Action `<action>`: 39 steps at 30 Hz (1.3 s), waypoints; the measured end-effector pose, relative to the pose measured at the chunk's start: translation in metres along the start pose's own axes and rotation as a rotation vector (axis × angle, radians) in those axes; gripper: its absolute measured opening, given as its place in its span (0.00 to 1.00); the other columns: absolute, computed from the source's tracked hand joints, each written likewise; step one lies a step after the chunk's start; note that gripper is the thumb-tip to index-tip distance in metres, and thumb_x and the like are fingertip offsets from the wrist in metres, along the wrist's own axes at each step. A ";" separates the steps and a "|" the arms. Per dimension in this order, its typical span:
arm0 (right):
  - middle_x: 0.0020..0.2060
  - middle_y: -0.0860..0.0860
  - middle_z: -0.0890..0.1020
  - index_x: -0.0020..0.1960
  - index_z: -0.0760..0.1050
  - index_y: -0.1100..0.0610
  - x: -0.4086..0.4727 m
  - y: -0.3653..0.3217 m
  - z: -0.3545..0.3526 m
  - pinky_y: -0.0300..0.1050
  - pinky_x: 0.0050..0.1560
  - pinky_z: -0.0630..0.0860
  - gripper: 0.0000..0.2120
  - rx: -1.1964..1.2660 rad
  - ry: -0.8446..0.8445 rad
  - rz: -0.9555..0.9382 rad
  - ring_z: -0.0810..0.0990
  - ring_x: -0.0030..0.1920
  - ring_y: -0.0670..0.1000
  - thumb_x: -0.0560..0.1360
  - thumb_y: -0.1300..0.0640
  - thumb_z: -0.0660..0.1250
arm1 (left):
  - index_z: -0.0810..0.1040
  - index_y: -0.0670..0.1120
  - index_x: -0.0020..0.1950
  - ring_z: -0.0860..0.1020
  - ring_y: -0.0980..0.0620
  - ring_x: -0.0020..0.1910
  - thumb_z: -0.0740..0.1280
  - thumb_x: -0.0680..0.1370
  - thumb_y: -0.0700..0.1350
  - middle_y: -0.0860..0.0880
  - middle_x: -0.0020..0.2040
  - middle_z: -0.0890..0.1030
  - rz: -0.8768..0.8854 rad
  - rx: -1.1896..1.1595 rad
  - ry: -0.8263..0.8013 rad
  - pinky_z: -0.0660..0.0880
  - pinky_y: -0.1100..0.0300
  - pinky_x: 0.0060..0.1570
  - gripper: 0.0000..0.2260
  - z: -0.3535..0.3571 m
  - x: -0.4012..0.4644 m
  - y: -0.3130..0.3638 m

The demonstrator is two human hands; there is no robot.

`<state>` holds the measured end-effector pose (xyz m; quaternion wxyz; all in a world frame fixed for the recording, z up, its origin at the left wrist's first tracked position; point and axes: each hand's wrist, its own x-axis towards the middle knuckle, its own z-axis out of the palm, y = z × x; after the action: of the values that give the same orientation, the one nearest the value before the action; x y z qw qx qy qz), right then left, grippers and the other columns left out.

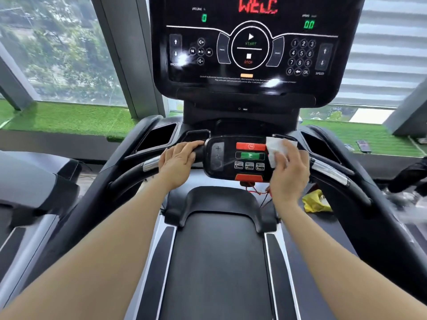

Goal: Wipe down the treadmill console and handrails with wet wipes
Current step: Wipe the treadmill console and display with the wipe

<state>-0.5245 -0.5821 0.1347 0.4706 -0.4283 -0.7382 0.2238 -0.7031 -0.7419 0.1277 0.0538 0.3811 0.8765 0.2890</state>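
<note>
Right hand (pixel 288 174): fingers curled onto a white wet wipe (pixel 278 150), pressing it on the right end of the lower control panel (pixel 238 158).
Left hand (pixel 179 160): fingers wrapped over the black handrail (pixel 147 166), just left of the panel.
Upper console (pixel 251 49): reads "WELC", "START", "STOP", "SPEED", keypad 0–9, "OK".
Panel buttons: "3km/h", "6km/h", "9km/h".
Yellow packet (pixel 315 202): below the right hand, beside the running belt (pixel 217 262), which lies open between the side rails.

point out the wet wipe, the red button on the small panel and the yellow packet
wet wipe (pixel 276 147), head view, bare white part above the fingers
red button (pixel 250 146), head view, its middle
yellow packet (pixel 314 202), head view, crumpled middle
</note>
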 end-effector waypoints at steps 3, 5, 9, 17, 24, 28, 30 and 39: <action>0.40 0.53 0.70 0.61 0.78 0.59 -0.015 -0.023 0.019 0.44 0.37 0.67 0.16 -0.080 -0.086 -0.267 0.70 0.41 0.54 0.74 0.66 0.65 | 0.64 0.63 0.70 0.60 0.51 0.70 0.51 0.83 0.47 0.57 0.69 0.65 0.007 0.002 0.011 0.46 0.56 0.70 0.18 0.001 0.001 -0.001; 0.39 0.55 0.71 0.62 0.77 0.61 -0.026 -0.038 0.034 0.44 0.32 0.68 0.20 -0.144 -0.203 -0.501 0.71 0.40 0.55 0.70 0.68 0.68 | 0.64 0.63 0.70 0.60 0.51 0.70 0.51 0.83 0.47 0.57 0.69 0.65 0.009 0.003 0.009 0.45 0.57 0.70 0.18 0.000 -0.001 0.000; 0.41 0.57 0.73 0.64 0.74 0.62 -0.016 -0.041 0.035 0.48 0.32 0.74 0.21 -0.174 -0.305 -0.623 0.72 0.40 0.57 0.71 0.68 0.68 | 0.63 0.63 0.70 0.59 0.52 0.70 0.51 0.83 0.47 0.57 0.69 0.65 -0.007 0.012 0.000 0.45 0.57 0.70 0.18 -0.003 -0.002 0.003; 0.52 0.60 0.72 0.71 0.66 0.64 0.008 -0.013 0.008 0.42 0.45 0.66 0.24 -0.279 -0.130 -0.242 0.70 0.51 0.57 0.75 0.71 0.61 | 0.63 0.64 0.70 0.59 0.52 0.69 0.51 0.83 0.48 0.58 0.69 0.64 -0.007 0.008 0.002 0.45 0.57 0.69 0.17 -0.001 -0.002 0.003; 0.50 0.59 0.74 0.67 0.68 0.67 0.010 -0.033 0.022 0.47 0.40 0.74 0.23 -0.343 -0.324 -0.574 0.73 0.43 0.56 0.72 0.70 0.65 | 0.63 0.63 0.70 0.59 0.51 0.70 0.51 0.83 0.47 0.57 0.70 0.64 -0.030 0.031 -0.007 0.45 0.58 0.69 0.17 -0.004 -0.003 0.005; 0.57 0.61 0.70 0.72 0.61 0.67 0.020 -0.002 -0.002 0.46 0.52 0.68 0.24 -0.422 -0.239 -0.298 0.70 0.54 0.59 0.77 0.68 0.59 | 0.64 0.62 0.70 0.59 0.50 0.69 0.51 0.83 0.47 0.56 0.70 0.65 -0.012 0.014 0.003 0.46 0.57 0.70 0.17 -0.002 -0.003 0.003; 0.60 0.60 0.68 0.74 0.56 0.66 0.019 0.002 -0.005 0.46 0.56 0.66 0.27 -0.425 -0.226 -0.227 0.68 0.58 0.58 0.77 0.68 0.57 | 0.64 0.62 0.70 0.59 0.49 0.69 0.51 0.83 0.47 0.56 0.70 0.65 -0.005 0.008 0.003 0.46 0.55 0.71 0.17 -0.002 -0.002 0.003; 0.51 0.59 0.69 0.67 0.65 0.74 -0.021 0.033 -0.014 0.49 0.43 0.77 0.31 -0.438 -0.128 -0.329 0.73 0.44 0.56 0.65 0.75 0.70 | 0.64 0.61 0.71 0.60 0.48 0.69 0.52 0.83 0.47 0.55 0.70 0.65 -0.020 0.044 0.017 0.48 0.54 0.71 0.17 0.001 0.001 0.002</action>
<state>-0.4945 -0.5828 0.1063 0.3493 -0.3790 -0.8569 0.0060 -0.7020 -0.7400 0.1286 0.0410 0.3709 0.8869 0.2723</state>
